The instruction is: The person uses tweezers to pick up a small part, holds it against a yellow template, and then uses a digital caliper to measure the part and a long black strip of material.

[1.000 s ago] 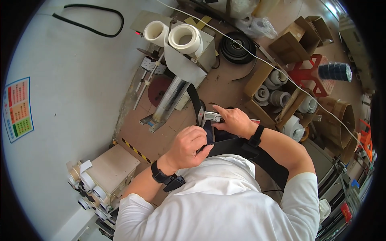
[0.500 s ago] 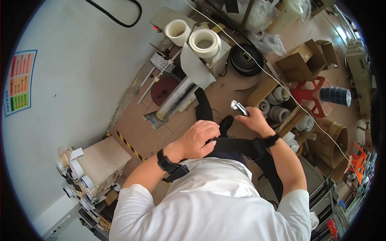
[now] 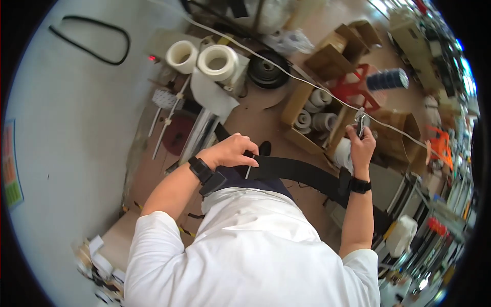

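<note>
My left hand (image 3: 232, 151) is closed on a wide black band (image 3: 294, 169), pinching it between thumb and fingers in front of my waist. Beside the fingertips, a short narrow white strip (image 3: 249, 172) shows against the band. From there the band curves right, toward the right wrist. My right hand (image 3: 362, 147), raised to the right, wraps round a shiny metal hand tool (image 3: 360, 122) with a dark handle; its exact kind is not clear. A machine with a metal roller (image 3: 199, 134) stands beyond my left hand, and the band's far stretch lies near it.
White rolls (image 3: 217, 62) sit on the machine. A cardboard box of white spools (image 3: 302, 123) stands right of centre, near a red stool (image 3: 353, 84) bearing a dark blue roll (image 3: 387, 79). A white cable (image 3: 286, 71) crosses above, and a wall (image 3: 66, 133) is at left.
My right hand has swung right and up with the metal tool, away from the left. The left hand still pinches the band, and its white strip now shows. The view has turned rightward.
</note>
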`<state>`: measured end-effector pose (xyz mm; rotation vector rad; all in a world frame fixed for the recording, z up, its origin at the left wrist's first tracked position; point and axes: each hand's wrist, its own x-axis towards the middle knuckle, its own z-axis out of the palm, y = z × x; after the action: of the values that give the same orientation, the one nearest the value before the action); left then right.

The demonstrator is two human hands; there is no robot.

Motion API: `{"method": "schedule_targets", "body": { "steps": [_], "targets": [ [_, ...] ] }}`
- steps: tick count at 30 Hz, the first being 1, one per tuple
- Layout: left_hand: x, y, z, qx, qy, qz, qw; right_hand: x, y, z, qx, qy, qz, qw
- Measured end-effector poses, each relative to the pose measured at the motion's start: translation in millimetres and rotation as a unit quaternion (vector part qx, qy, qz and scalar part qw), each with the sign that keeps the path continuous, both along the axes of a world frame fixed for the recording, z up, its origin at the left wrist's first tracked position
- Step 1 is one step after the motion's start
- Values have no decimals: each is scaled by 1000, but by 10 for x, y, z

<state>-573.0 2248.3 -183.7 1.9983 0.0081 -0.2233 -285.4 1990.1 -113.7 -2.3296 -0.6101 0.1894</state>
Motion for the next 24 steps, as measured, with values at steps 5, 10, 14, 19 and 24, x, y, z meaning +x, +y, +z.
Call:
{"method": "schedule_targets", "body": {
  "steps": [5, 10, 14, 19, 24],
  "targets": [
    [480, -104, -60, -163, 46, -24, 985, -1066, -158, 526, -3, 199, 87, 976],
    [1074, -513, 247, -260, 50, -34, 964, -1931, -434, 302, 57, 289, -31, 955],
    [1274, -783, 436, -320, 87, -57, 942, -2190, -461, 178, 216, 384, -199, 875],
    [1288, -997, 554, -296, 31, -89, 951, -2288, -446, -109, 454, 334, -344, 751],
    [1087, -1175, 580, -331, 29, -17, 943, -2404, -538, -4, 568, 339, -369, 653]
  ]
}}
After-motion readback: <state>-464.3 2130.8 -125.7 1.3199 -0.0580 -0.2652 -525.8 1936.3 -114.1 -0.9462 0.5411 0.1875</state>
